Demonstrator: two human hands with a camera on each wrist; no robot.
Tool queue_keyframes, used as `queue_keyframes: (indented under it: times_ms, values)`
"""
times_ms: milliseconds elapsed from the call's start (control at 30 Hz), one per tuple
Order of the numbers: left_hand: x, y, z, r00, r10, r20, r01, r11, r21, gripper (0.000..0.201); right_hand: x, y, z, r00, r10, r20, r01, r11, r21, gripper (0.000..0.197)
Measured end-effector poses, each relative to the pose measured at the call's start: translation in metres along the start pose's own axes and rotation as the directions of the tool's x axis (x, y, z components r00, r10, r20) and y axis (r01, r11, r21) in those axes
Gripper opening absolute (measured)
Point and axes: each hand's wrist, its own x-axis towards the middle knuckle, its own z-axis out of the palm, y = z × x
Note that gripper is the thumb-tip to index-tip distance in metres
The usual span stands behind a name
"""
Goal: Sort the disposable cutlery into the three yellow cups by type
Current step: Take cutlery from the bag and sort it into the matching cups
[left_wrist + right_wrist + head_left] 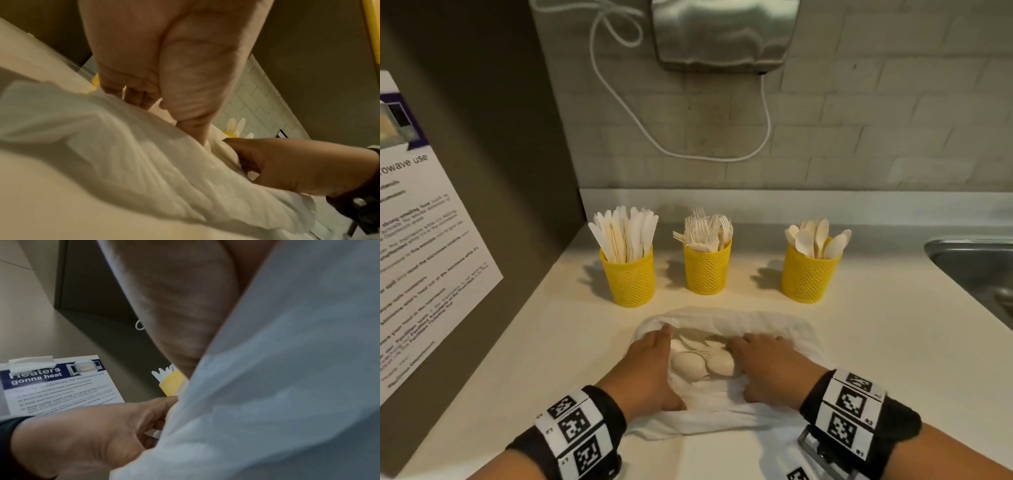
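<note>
Both hands work at a crumpled white cloth (726, 404) on the cream table (893, 359). Left hand (645, 368) grips the cloth's left edge, fingers curled over it; right hand (770, 366) lies on the cloth, fingers bent into its folds. Loose pale disposable spoons (703, 363) lie between them. Behind stand three yellow mesh cups: knives (631, 277), forks (707, 270), spoons (808, 274).

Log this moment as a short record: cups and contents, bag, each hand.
left cup: knives
middle cup: forks
right cup: spoons
white bag: lying on counter in front of the cups, mouth pulled open
inside bag: spoons, possibly more pieces
left hand: grips bag's left edge
right hand: grips bag's right edge
</note>
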Motion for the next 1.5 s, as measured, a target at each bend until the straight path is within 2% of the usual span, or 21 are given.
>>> queue_keyframes:
  times_ms: [133,267,400,567,700,800,933,1100,1233,1333,1500]
  values:
    - [-0.002,-0.001,0.003,1.000,0.017,0.018,-0.017,1.000,-0.027,0.123,-0.001,-0.006,0.001,0.999,-0.012,-0.033,0.013,0.999,0.039,0.048]
    - [-0.002,-0.004,0.010,0.999,0.009,0.049,-0.007,0.999,-0.041,0.129,0.004,-0.022,0.002,0.999,-0.009,-0.049,0.013,0.997,0.081,0.058]
    - [-0.006,-0.007,0.009,0.999,0.019,0.048,-0.016,0.999,-0.045,0.128,0.008,-0.024,-0.002,1.000,-0.014,-0.016,0.014,1.000,-0.001,0.033]
    - [-0.007,-0.009,0.008,0.996,-0.012,0.090,0.016,0.999,-0.044,0.125,0.003,-0.016,0.003,0.990,-0.115,-0.083,0.113,0.993,-0.030,0.032]
    - [-0.008,-0.009,0.008,0.995,-0.018,0.103,0.020,1.000,-0.013,0.121,0.000,-0.010,0.001,0.982,-0.119,-0.145,0.115,0.993,-0.033,0.029]
    - [-0.009,-0.010,0.007,0.994,-0.011,0.106,0.011,1.000,0.002,0.118,-0.002,0.001,-0.013,0.993,-0.048,-0.111,0.063,0.988,0.139,0.032]
    - [-0.010,-0.009,0.005,0.994,-0.005,0.107,0.004,1.000,0.003,0.114,-0.012,0.018,-0.032,0.994,-0.064,-0.090,0.095,0.913,0.397,0.031]
    - [-0.011,-0.006,0.003,0.994,-0.011,0.107,0.007,1.000,0.031,0.109,-0.015,0.032,-0.037,0.996,-0.016,-0.092,0.069,0.793,0.605,0.030]
    - [-0.014,-0.004,0.002,0.987,0.028,0.157,-0.038,0.997,0.063,0.110,-0.015,0.041,-0.039,0.990,0.034,-0.134,0.077,0.664,0.744,0.030]
    - [-0.017,-0.003,0.001,0.985,0.041,0.168,-0.055,0.995,0.084,0.101,-0.016,0.045,-0.044,0.964,0.127,-0.234,0.150,0.469,0.870,0.041]
    - [-0.016,-0.003,-0.006,0.989,0.060,0.134,-0.069,0.995,0.065,0.088,-0.010,0.045,-0.052,0.905,0.230,-0.359,0.364,0.023,0.931,0.049]
